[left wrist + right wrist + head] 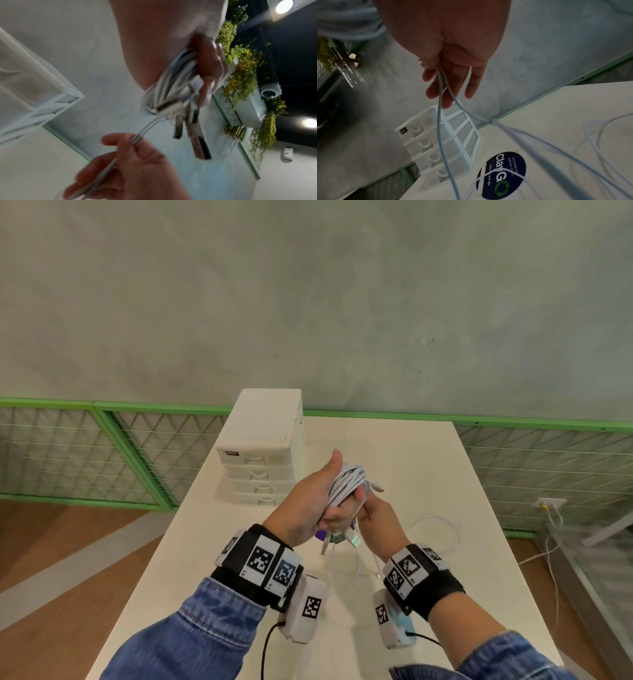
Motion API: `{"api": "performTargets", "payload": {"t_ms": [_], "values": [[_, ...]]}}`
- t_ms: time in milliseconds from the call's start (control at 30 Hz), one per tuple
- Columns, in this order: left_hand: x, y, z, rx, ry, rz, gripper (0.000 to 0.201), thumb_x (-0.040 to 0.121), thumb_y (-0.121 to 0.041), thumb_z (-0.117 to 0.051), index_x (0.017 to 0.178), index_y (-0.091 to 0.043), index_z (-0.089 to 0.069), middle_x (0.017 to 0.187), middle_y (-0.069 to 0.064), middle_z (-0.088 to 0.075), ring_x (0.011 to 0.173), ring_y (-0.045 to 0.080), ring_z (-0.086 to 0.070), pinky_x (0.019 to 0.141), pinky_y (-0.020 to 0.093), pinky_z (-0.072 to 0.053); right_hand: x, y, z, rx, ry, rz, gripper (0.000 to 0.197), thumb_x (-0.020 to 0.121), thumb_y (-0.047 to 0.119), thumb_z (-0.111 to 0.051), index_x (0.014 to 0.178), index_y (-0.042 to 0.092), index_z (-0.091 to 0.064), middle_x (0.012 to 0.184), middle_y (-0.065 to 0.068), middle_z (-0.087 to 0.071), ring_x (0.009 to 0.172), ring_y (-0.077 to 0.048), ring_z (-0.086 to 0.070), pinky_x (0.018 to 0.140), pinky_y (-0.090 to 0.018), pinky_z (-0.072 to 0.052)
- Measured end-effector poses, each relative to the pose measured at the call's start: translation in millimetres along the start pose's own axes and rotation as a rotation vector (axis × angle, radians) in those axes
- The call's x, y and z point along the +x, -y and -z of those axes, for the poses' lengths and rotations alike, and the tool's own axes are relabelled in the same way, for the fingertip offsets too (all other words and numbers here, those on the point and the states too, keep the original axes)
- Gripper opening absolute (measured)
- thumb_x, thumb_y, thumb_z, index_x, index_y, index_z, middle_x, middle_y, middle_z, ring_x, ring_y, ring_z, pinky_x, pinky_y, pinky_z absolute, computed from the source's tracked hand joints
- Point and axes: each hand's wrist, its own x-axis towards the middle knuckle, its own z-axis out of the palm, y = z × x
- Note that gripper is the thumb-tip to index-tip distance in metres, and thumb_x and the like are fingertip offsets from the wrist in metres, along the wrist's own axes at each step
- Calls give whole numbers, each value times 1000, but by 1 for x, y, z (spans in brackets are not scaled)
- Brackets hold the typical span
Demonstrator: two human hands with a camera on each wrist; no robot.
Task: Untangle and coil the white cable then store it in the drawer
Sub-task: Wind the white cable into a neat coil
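Grip: left hand [310, 501] clenches coiled white cable [346, 482]; right hand [378, 517] pinches loose strand
Drawer unit [260, 470]: frame centre, drawers closed, on table [479, 577]

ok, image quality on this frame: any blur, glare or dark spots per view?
Head view: sharp on the left hand and coiled white cable, wide-angle bend in the green railing. Left wrist view: motion blur on the right hand, ceiling lamp blown out. Right wrist view: dim, near cable strands smeared.
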Motion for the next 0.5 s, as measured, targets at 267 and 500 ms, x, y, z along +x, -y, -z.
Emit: {"api": "performTargets", "payload": {"t_ms": [267,500], "values": [[13,-23,-4,-317,-162,-291,63,92,-58,-10,85,-10,-50,46,-3,-38,37,10,-31,45,22,-31,-12,-7,-17,-148,271,-27,17,96,20,-40,90,19,-56,70,8,-57,73,-19,-58,72,-31,-44],[16,-28,5,-301,-324,-413,53,93,-54,-14,104,-11,-44,57,-4,-49,48,11,-43,55,25,-39,-16,-11,-15,-132,211,2,21,97,22,-42,99,13,-61,90,12,-62,82,-10,-58,73,-25,-42]]}}
